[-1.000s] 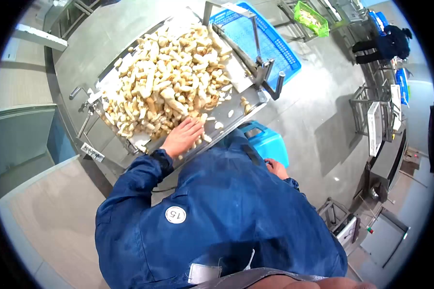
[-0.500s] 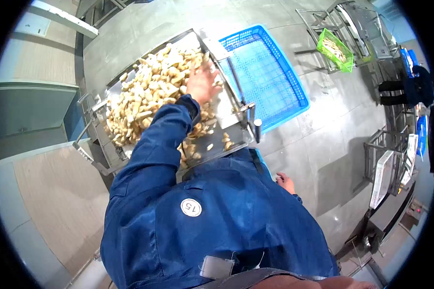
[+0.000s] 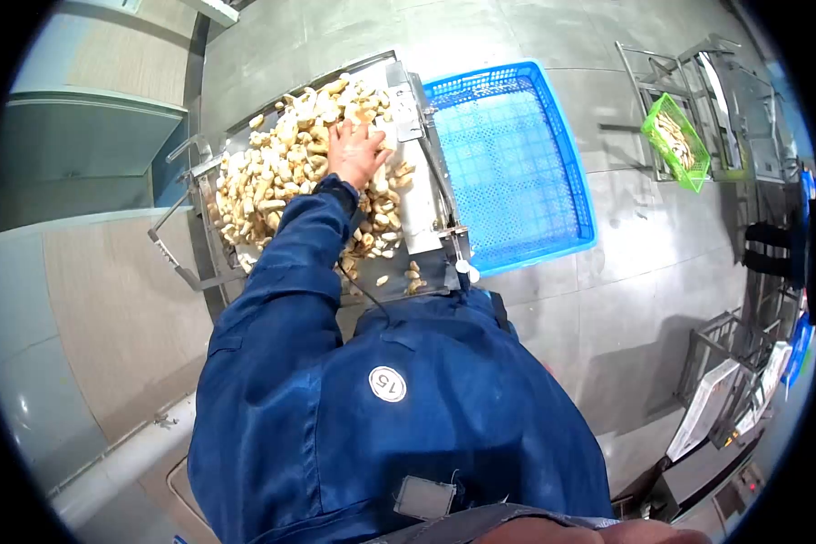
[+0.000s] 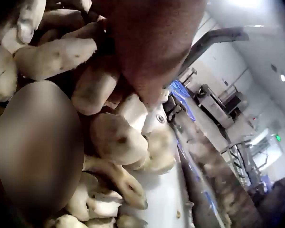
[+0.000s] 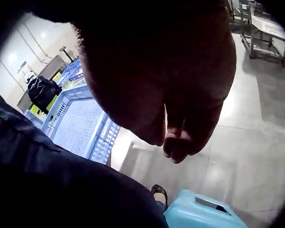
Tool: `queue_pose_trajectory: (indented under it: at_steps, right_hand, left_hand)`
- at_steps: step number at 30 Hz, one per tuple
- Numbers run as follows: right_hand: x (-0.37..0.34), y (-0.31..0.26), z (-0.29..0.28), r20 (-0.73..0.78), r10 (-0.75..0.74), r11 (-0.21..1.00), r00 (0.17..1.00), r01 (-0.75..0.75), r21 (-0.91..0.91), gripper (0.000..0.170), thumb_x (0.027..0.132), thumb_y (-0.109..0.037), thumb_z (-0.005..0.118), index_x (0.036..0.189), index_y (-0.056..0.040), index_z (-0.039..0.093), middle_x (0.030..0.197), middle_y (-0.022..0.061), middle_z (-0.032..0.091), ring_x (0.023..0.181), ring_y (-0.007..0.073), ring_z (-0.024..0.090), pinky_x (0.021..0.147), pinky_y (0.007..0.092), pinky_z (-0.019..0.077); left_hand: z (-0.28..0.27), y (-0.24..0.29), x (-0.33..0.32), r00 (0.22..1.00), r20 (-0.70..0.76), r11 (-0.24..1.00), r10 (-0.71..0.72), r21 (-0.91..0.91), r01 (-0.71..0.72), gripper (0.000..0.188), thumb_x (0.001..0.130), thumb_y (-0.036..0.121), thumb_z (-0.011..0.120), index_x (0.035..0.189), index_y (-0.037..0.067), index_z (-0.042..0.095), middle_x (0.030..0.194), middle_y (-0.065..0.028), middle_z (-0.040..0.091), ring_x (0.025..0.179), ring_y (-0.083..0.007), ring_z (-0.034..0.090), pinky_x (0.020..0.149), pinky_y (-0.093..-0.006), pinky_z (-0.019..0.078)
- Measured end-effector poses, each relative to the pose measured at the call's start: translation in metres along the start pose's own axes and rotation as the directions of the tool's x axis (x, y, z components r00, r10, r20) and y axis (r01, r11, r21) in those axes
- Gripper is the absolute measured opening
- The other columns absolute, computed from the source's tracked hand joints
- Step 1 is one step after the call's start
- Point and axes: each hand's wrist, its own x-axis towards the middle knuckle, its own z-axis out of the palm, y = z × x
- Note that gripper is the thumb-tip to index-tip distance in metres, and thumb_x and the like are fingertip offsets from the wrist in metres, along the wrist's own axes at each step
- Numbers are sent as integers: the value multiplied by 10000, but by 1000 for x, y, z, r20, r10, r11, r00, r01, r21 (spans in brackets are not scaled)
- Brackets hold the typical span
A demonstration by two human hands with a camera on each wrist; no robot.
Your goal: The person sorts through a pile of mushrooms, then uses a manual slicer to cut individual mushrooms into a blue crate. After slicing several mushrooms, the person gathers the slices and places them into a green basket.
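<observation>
Across the table [image 3: 420, 210], next to the blue crate [image 3: 503, 172], we see the heap of pale, knobbly pieces [image 3: 272, 172], with the left hand [image 3: 358, 156] resting on it, fingers spread apart. Over the grey floor [image 5: 256, 156], we see the right hand [image 5: 166, 80] hanging, its fingers loosely bent.

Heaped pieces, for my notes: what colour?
Pieces are cream with brownish marks, best in left wrist view.

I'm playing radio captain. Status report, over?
Left hand on heap of pale, knobbly, stubby pieces. Right hand hanging, nothing seen in it. Blue rectangular plastic crate alongside, seemingly not in the way.
</observation>
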Motion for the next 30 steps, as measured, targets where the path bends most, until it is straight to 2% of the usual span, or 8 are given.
queue_pose_trajectory:
  at_steps: [6,10,15,20,22,24,27,30]
  right_hand:
    - [14,-40,-7,-19,-21,985,1000,24,169,370,901,-219,503,1205,-38,611,867,135,702,820,238,673,769,356,519]
    - [14,-58,-11,44,-18,999,999,16,39,377,897,-205,510,1212,-22,607,914,148,704,837,235,674,778,365,519]
    - [3,-81,-11,67,-14,999,998,12,30,349,889,-156,531,1192,-10,620,911,160,702,815,233,679,748,350,532]
    - [24,-36,11,55,-9,992,998,2,124,343,891,-150,541,1195,-11,619,924,163,700,824,225,678,759,348,531]
    - [19,-57,10,46,-17,966,999,4,257,347,891,-151,543,1201,-13,617,930,161,701,847,226,677,770,346,529]
    - [3,-94,5,42,-113,993,993,114,-34,362,899,-154,536,1228,-19,605,944,158,701,862,236,676,778,353,525]
    - [-11,-132,11,88,-68,986,994,80,-143,360,924,-192,531,1235,-22,599,962,153,701,862,226,671,779,342,518]
    - [-19,-129,35,50,-4,1000,999,3,20,366,915,-232,565,1216,-28,606,948,150,697,840,202,658,766,329,506]
  left_hand:
    - [-19,-27,-31,966,-256,999,-17,-37,8,354,886,470,609,1098,193,670,1092,-70,589,1135,-275,502,1072,-543,273]
    - [-21,-56,-47,959,-216,979,-186,-128,161,376,882,480,595,1104,190,684,1139,-85,595,1184,-236,504,1096,-578,233]
    - [-10,-90,-60,921,-341,972,-187,-202,122,343,892,437,600,1026,132,682,1145,-98,596,1155,-257,524,1074,-542,287]
    - [-1,-113,-67,888,-342,925,-306,-326,194,357,907,435,576,1031,106,639,1108,-105,606,1110,-273,538,1073,-502,302]
    - [1,-128,-68,855,-383,885,-350,-433,168,353,905,396,579,927,50,647,1006,-137,621,1012,-314,567,959,-460,383]
    - [4,-147,-69,850,-211,773,-482,-560,299,374,902,375,582,861,5,625,946,-171,610,946,-349,573,868,-462,426]
    - [16,-171,-74,814,-298,752,-498,-616,235,420,911,380,576,853,-35,609,946,-212,594,925,-394,566,806,-475,458]
    - [14,-185,-84,794,-298,769,-529,-564,301,398,890,373,615,860,-22,570,953,-195,588,914,-385,571,789,-461,468]
